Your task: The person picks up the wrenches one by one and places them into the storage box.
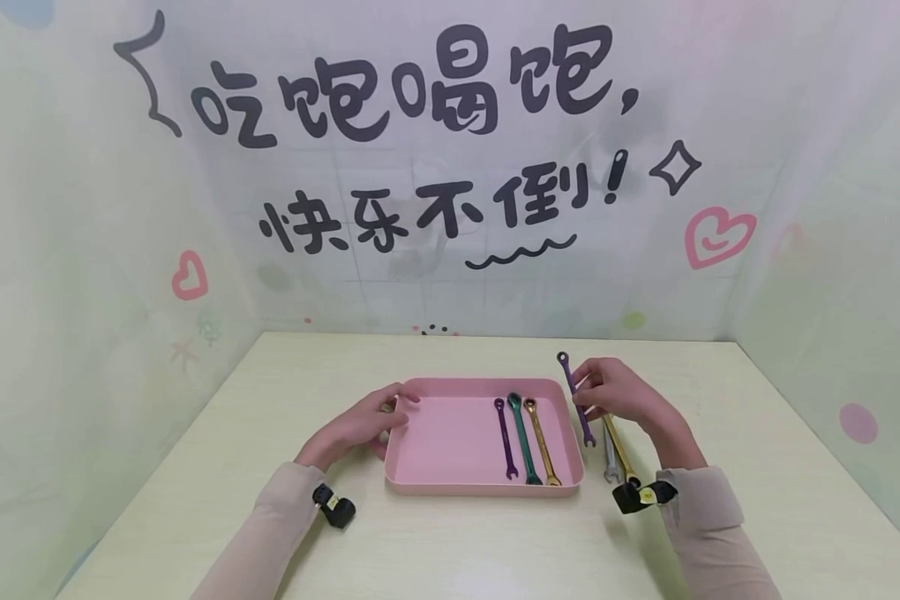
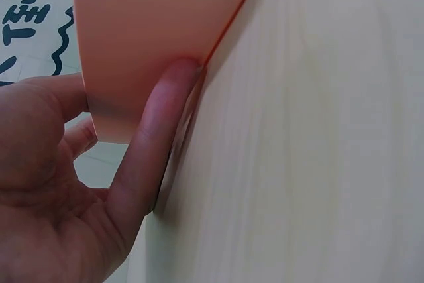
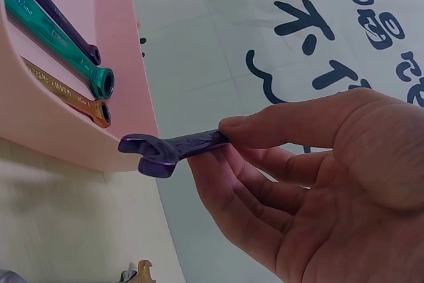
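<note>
My right hand (image 1: 621, 390) pinches a purple combination wrench (image 1: 576, 400) between thumb and fingers, just off the right side of the pink tray (image 1: 450, 489). In the right wrist view, the open jaw end of this purple wrench (image 3: 156, 154) points toward the tray wall. My left hand (image 1: 363, 418) holds the tray's left side, its fingers over the rim; in the left wrist view the thumb (image 2: 162, 117) lies against the outer wall. Inside the tray's right part lie a second purple wrench (image 1: 505, 440), a green wrench (image 1: 523, 437) and a gold wrench (image 1: 543, 442), side by side.
On the table (image 1: 450, 550) to the tray's right, partly below my right hand and wrist camera, lie another gold wrench (image 1: 619, 446) and a silver wrench (image 1: 611, 457). Behind the table hangs a printed backdrop (image 1: 450, 292), with similar sheets at both sides.
</note>
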A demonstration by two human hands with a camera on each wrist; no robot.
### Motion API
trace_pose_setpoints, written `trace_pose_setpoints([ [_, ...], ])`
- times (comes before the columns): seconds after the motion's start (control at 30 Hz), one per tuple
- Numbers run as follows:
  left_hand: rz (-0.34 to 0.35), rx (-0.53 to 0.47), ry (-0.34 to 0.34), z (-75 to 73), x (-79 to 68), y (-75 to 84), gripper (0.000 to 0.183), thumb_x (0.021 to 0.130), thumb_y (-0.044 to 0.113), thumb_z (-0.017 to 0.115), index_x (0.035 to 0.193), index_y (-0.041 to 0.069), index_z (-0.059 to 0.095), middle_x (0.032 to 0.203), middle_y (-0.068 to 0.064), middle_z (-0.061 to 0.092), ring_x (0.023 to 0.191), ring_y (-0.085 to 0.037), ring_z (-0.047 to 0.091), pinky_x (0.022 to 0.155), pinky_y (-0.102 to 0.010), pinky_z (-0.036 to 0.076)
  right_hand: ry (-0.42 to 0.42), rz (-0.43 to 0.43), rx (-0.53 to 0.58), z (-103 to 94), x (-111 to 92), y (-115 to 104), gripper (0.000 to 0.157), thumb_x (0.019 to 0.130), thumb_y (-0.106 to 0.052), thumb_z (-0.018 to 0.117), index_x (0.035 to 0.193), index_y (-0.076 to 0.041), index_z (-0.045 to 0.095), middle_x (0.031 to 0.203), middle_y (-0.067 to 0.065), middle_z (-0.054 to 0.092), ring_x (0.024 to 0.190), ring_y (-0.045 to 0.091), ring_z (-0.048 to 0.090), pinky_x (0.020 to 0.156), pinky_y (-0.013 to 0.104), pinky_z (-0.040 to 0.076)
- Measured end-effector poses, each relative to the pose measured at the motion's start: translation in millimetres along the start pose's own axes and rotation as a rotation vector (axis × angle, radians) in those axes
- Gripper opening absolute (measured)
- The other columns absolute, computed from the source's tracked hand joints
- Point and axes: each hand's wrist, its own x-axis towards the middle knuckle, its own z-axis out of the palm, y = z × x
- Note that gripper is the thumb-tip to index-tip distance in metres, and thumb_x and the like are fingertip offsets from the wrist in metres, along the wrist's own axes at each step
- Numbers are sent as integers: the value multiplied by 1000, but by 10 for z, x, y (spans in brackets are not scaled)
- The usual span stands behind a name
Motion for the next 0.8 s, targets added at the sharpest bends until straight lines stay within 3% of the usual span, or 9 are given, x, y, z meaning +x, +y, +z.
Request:
trace_pose_setpoints([
  [0.8, -21, -4, 15, -2, 26, -18, 38, 101, 13, 57, 139, 20, 57, 127, -17, 50, 91, -25, 65, 56, -34, 61, 0, 6, -9, 48, 5, -27, 30, 96, -4, 63, 121, 10, 56, 99, 20, 68, 82, 21, 68, 75, 37, 66],
])
